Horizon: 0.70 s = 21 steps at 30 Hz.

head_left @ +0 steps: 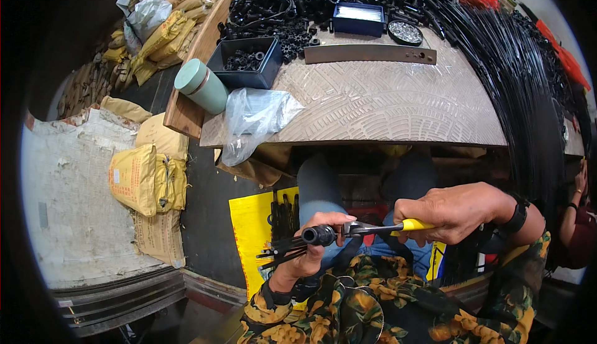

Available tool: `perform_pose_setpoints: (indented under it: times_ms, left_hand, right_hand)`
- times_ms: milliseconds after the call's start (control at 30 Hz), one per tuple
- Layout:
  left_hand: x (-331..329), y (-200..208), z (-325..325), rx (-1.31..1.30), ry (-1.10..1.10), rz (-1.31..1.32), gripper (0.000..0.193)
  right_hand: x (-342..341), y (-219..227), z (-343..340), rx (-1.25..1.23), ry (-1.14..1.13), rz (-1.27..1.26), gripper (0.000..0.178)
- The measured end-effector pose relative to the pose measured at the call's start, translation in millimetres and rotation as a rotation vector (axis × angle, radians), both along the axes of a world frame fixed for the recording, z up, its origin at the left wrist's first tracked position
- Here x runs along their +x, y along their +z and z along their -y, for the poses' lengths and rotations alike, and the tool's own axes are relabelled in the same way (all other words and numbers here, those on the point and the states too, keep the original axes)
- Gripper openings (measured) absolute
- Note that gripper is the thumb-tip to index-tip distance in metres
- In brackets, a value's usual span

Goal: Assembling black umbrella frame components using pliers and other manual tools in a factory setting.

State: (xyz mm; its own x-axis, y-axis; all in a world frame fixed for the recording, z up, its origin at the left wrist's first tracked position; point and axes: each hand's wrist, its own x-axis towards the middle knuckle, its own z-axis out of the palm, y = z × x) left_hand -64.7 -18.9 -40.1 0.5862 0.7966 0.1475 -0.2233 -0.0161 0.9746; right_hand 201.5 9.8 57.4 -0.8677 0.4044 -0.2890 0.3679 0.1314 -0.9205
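Item: black rod with round end cap, long axis left-right, fingers of left hand curled around it; right hand clenched on yellow-handled pliers, jaws meeting the cap from the right.

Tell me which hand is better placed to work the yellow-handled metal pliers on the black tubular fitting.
Right, probably: the right hand already grips the yellow-handled pliers, their nose at the black tubular fitting. The left hand holds that fitting.

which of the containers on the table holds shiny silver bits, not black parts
The small round dish at the far edge, right of the blue rectangular box. The dark square bin nearer the green bottle holds black parts.
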Motion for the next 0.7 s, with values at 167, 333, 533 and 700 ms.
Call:
perform_pose_setpoints:
  times_ms: [167,333,533,700]
  left_hand:
    - [6,12,-2,0.02,-0.038,0.009,0.063]
    - [11,17,-2,0.075,-0.018,-0.083,0.063]
    - [20,11,-6,0.07,0.09,0.002,0.068]
    - [27,-12,-12,0.268,0.522,-0.09,0.068]
  right_hand:
    - [-2,21,-5,0.061,0.064,0.078,0.022]
    - [-3,33,-14,0.071,0.093,0.227,0.024]
    - [-3,18,-12,0.082,0.016,0.098,0.024]
    - [29,-13,-48,1.095,-0.407,0.459,0.039]
